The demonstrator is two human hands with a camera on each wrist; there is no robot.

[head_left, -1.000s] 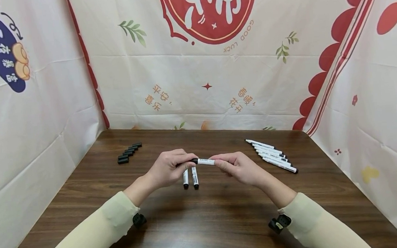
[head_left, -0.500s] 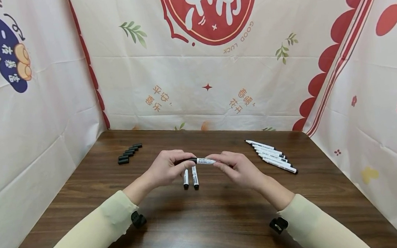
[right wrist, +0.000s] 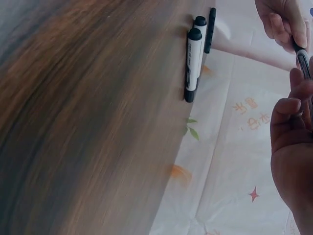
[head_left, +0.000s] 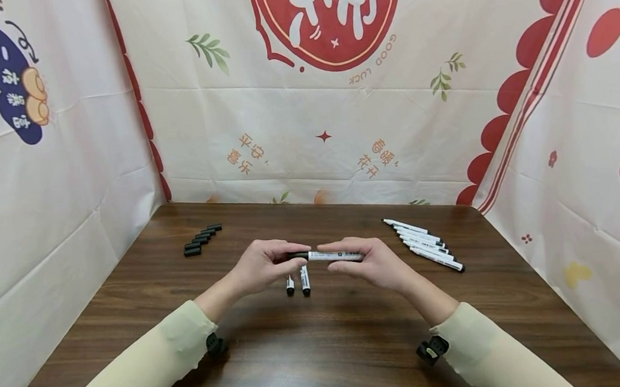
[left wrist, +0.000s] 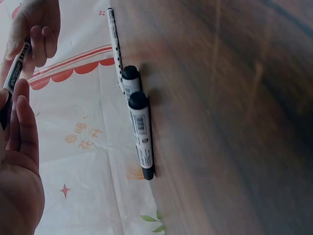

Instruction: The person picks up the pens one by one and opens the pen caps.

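Note:
Above the middle of the table, my left hand (head_left: pixel 261 270) pinches a whiteboard marker (head_left: pixel 327 256) by its black end, between thumb and fingers. The marker lies level, its white printed body reaching into my right hand (head_left: pixel 377 264). My right fingers and thumb curl loosely around that body, with a gap showing above and below it in the head view. Two more markers, one (head_left: pixel 305 282) and another (head_left: pixel 290 286), lie side by side on the table below my left hand. Their far ends are hidden by that hand in the head view.
At the back left, several black marker caps (head_left: pixel 196 245) lie in a slanting row. Several white markers (head_left: pixel 427 246) lie in a row on the right. The brown wooden table (head_left: pixel 321 348) is bounded by printed cloth (head_left: pixel 282 111) at the back and sides.
The marker has come down slightly and turned, showing different print. My right thumb and fingers have spread apart and slid toward its right end. The left hand still pinches the black end.

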